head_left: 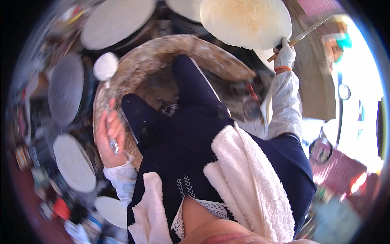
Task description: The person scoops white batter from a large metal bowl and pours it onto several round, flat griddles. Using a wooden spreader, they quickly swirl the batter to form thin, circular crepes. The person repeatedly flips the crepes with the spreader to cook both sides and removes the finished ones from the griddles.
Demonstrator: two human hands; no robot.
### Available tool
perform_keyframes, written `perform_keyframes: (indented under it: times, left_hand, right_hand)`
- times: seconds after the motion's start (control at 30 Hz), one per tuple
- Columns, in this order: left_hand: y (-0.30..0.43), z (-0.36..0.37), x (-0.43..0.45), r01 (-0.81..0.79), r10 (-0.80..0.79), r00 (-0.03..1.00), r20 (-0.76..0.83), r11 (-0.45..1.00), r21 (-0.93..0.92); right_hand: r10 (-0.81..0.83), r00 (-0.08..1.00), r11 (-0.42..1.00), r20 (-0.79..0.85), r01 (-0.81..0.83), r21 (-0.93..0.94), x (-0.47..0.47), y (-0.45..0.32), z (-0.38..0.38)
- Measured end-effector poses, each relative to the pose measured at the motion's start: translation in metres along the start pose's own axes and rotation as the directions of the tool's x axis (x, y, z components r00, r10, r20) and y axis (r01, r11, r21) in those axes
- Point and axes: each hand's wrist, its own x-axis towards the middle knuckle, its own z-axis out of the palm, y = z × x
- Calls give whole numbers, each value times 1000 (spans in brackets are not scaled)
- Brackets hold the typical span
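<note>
My bare left hand (113,134) is closed around the metal handle of a ladle (106,66), whose round bowl is coated or filled with something white. My right hand (285,58), in a white knit glove with an orange cuff, grips a long blade with a wooden handle (310,29). Its fingers are also at the lower right edge of a large round flatbread (246,21), browned in the middle, which hangs over the round plates at the top. Whether the fingers pinch the bread cannot be told. A white towel (248,177) hangs over my front.
A curved, batter-spattered ledge (146,58) arcs around my knees. Round pale discs (118,21) lie on plates beyond it and along the left, beside a dark round plate (65,88). Brown cardboard (317,91) stands at right. A person (333,45) is partly visible beyond it, blurred.
</note>
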Motion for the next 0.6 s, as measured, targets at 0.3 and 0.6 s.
perform_keyframes:
  times: [0.3,0.6]
  left_hand:
    - [-28,28,28,246,-250,966,66,967,62]
    - [-41,49,18,235,-238,971,38,969,73]
  right_hand:
    - [-188,638,977,-747,41,-211,-109,100,-409]
    - [294,222,902,-930,-385,193,-147,236,-477]
